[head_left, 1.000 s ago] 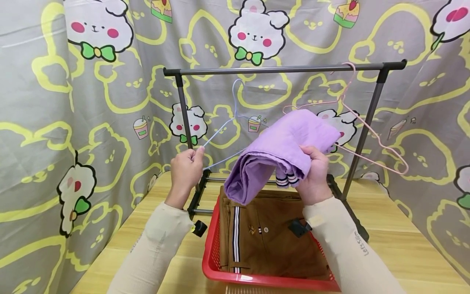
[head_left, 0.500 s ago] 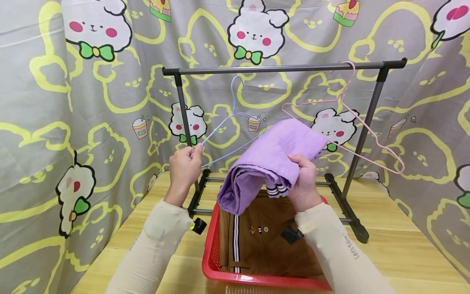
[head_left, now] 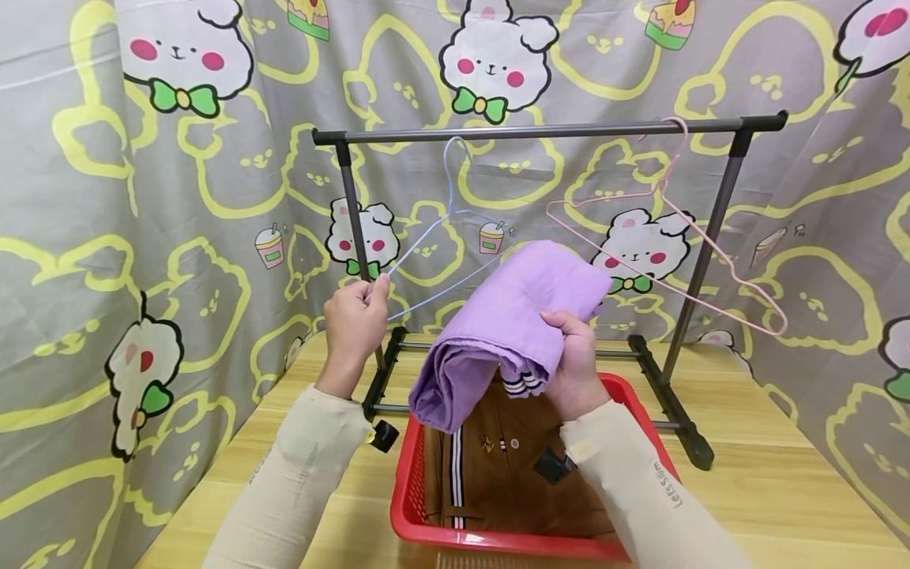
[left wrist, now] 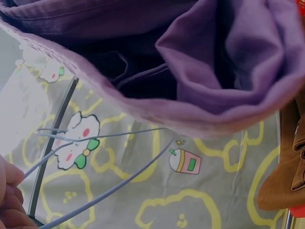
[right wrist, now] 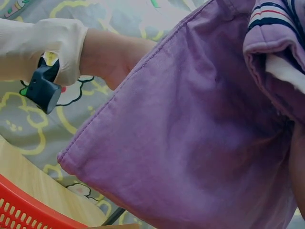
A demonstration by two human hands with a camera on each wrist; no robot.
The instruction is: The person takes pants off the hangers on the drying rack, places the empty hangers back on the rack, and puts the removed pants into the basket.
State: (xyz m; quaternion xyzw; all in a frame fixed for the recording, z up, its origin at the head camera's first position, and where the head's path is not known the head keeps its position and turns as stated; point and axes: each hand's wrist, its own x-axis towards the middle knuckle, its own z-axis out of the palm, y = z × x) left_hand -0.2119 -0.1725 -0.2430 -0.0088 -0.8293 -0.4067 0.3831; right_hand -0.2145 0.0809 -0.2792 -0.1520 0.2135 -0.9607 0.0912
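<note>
A thin blue wire hanger (head_left: 430,231) is gripped at its left corner by my left hand (head_left: 353,328). Its hook stands just under the rack's bar in the head view. My right hand (head_left: 574,367) holds a folded purple garment (head_left: 508,304) at its right side, thumb on top. Striped trim (head_left: 522,382) shows under the fold. The garment overlaps the hanger's right end. In the left wrist view, the garment's open folds (left wrist: 205,112) hang above the hanger (left wrist: 102,197). The right wrist view is mostly purple cloth (right wrist: 181,133), which hides part of the left hand (right wrist: 112,57).
A dark metal rack (head_left: 554,133) stands on the wooden table (head_left: 775,490), with a pink hanger (head_left: 718,253) hanging at its right. Below my hands sits a red basket (head_left: 400,506) holding folded brown clothing (head_left: 529,490) with a striped band. Patterned curtains (head_left: 213,332) surround the table.
My right hand has moved left and down with the purple garment, toward the blue hanger. My left hand and the hanger have risen slightly, with the hook closer to the bar.
</note>
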